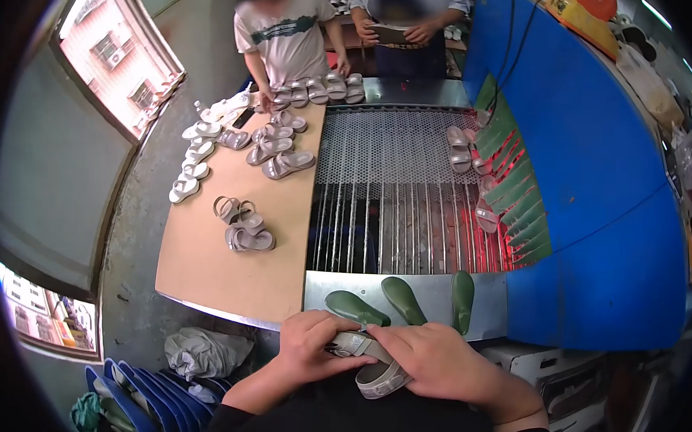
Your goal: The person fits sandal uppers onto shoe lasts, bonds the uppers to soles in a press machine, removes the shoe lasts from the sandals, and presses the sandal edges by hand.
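Here, both of your hands are at one sandal (382, 382), which is close before your body, on the near side of the metal edge (487, 312). Your left hand (313, 345) is nearly closed, and it pinches a strap (353, 344) between the thumb and the fingers. Your right hand (433, 360) is curled around the sandal's other side; its thumb I cannot see well, and a loop of the sandal shows below its fingers. Just beyond your hands, three green forms (402, 300) lie on the metal edge, side by side. To the left, the board (202, 276) carries a group of taupe sandals (250, 236), and white ones (184, 190) lie along its outer side. More sandals (459, 151) are on the rack (389, 144), near the green flaps (505, 151), where red light shows. Across from you stand two people (284, 41).
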The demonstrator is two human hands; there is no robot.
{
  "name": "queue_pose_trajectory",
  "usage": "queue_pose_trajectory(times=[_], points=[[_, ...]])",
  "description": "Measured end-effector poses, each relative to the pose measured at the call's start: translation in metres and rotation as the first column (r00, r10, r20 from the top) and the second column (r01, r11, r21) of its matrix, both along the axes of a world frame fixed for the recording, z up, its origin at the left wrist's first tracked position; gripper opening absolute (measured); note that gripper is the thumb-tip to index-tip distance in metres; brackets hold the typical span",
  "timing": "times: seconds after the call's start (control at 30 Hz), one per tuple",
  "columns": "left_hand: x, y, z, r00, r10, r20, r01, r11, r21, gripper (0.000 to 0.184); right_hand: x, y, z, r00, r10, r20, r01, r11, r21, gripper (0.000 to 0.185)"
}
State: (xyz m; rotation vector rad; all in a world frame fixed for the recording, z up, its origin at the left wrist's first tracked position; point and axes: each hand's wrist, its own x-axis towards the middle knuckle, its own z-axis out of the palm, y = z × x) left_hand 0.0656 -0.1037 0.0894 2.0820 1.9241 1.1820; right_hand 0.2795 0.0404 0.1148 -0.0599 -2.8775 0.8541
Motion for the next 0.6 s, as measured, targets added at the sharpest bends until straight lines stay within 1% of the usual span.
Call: queue_pose_trajectory(times=[0.07, 0.17, 0.27, 0.37, 0.47, 0.57, 0.6], points=[[-0.001, 0.003, -0.001, 1.0, 0.019, -0.016, -0.019, 1.0, 0.018, 0.053, -0.003, -0.004, 0.004, 0.998, -0.013, 0.064, 0.011, 0.999, 0.043, 0.078], [-0.007, 0.006, -0.002, 0.999, -0.031, -0.023, 0.032, 0.999, 0.043, 0.054, -0.005, -0.007, 0.01, 0.99, -0.01, 0.138, 0.008, 1.0, 0.016, 0.08], [-0.015, 0.011, -0.002, 0.997, -0.07, -0.021, 0.071, 0.996, 0.062, 0.054, -0.011, -0.008, 0.011, 0.992, -0.004, 0.127, 0.001, 1.0, 0.029, 0.08], [-0.024, 0.012, -0.004, 0.997, -0.073, -0.032, 0.075, 0.995, 0.068, 0.055, -0.02, -0.011, 0.01, 0.995, 0.004, 0.103, -0.014, 0.996, 0.092, 0.081], [-0.031, 0.016, -0.005, 0.991, -0.131, 0.009, 0.131, 0.99, 0.051, 0.055, -0.027, -0.017, 0.008, 1.0, -0.009, -0.024, 0.016, 0.957, 0.289, 0.08], [-0.029, 0.023, -0.012, 0.99, -0.113, 0.082, 0.11, 0.993, 0.039, 0.055, -0.03, -0.012, 0.02, 0.983, -0.049, 0.179, -0.005, 0.958, 0.287, 0.082], [-0.029, 0.025, -0.012, 0.99, -0.112, 0.089, 0.108, 0.993, 0.053, 0.054, -0.029, -0.01, 0.022, 0.982, -0.066, 0.179, 0.021, 0.971, 0.239, 0.084]])
